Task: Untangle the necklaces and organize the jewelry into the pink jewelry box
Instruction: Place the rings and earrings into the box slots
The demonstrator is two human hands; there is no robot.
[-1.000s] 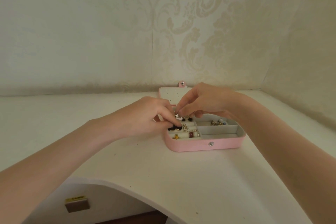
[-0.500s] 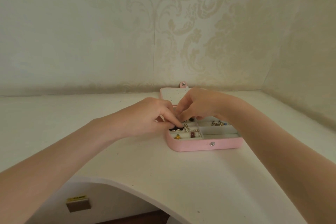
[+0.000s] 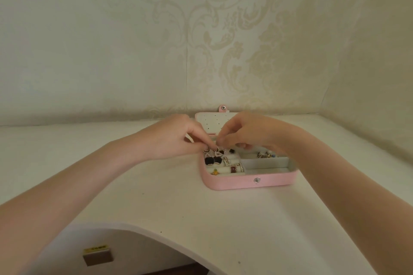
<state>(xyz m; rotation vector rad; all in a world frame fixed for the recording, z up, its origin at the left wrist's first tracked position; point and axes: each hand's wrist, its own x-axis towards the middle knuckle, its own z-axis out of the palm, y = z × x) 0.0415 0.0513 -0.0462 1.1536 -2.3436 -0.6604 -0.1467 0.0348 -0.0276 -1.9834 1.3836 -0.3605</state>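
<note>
Two bare forearms, no sleeves; left hand [image 3: 176, 138] and right hand [image 3: 248, 131] ungloved, short nails

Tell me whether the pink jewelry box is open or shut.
Open. The pink jewelry box has its lid folded back toward the wall, its dotted inner face showing, and the compartments with rings and earrings are exposed.

— What surrounds the white tabletop [image 3: 156, 196]?
— Cream damask wallpaper [image 3: 212, 29] behind it, meeting a side wall [image 3: 380, 62] at the right corner.
— And below?
— Its near edge curves inward; beneath sits a drawer front [image 3: 67, 252] with a small brown handle [image 3: 97, 257].
</note>
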